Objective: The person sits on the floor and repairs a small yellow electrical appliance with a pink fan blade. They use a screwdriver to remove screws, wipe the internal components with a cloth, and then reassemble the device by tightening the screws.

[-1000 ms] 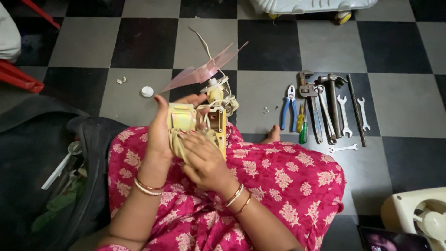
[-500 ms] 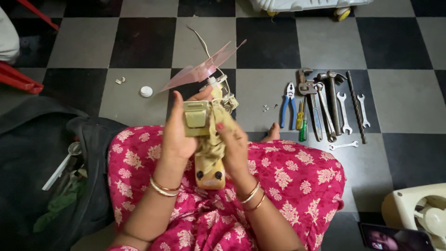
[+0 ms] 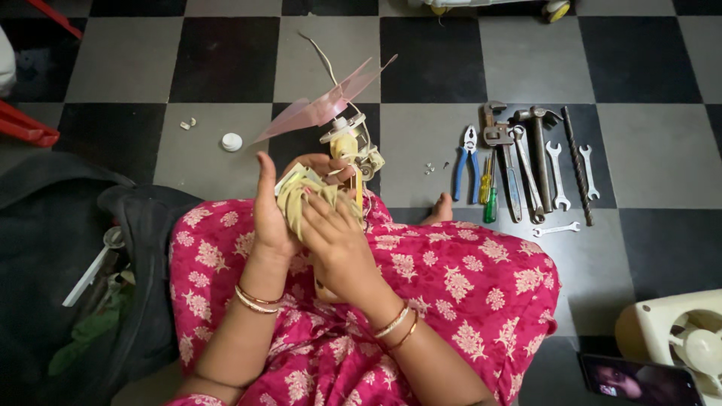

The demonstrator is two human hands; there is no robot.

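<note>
Sitting cross-legged on a black & grey checkered floor (image 3: pixel 226 71), a person in pink floral cloth (image 3: pixel 466 286) is seen w/ both hands raised over the lap. A cream plastic fan motor assy (image 3: pixel 308 197) is held between the two hands, centre of frame, just above the near knee area. The left hand (image 3: pixel 269 210) is pressed against the assy's left side, palm inward, fingers straight up & thumb apart, so it is more a flat support than a closed grip. The right hand (image 3: pixel 338 237) is wrapped over the assy's near-right side, fingers curled onto the cream housing, gripping it. Bangles are worn on both wrists.

From the far end of the assy a shaft w/ a cream hub (image 3: pixel 347 143) is seen sticking out, and translucent pink fan blades (image 3: pixel 320 109) are mounted there, tilted to the far left. A thin white wire (image 3: pixel 325 60) is trailed off toward the far side.

To the right, well apart from the hands, a row of tools is laid out: blue-handled pliers (image 3: pixel 466 162), screwdrivers (image 3: pixel 487 192), a pipe wrench (image 3: pixel 500 158), a hammer (image 3: pixel 538 150), spanners (image 3: pixel 556 177) & a drill bit (image 3: pixel 577 169). A small white cap (image 3: pixel 232 141) is lying far-left of the hands. A cream fan housing (image 3: pixel 677 338) & a phone (image 3: pixel 639 380) are at near right; a dark bag (image 3: pixel 83 271) is at left.
</note>
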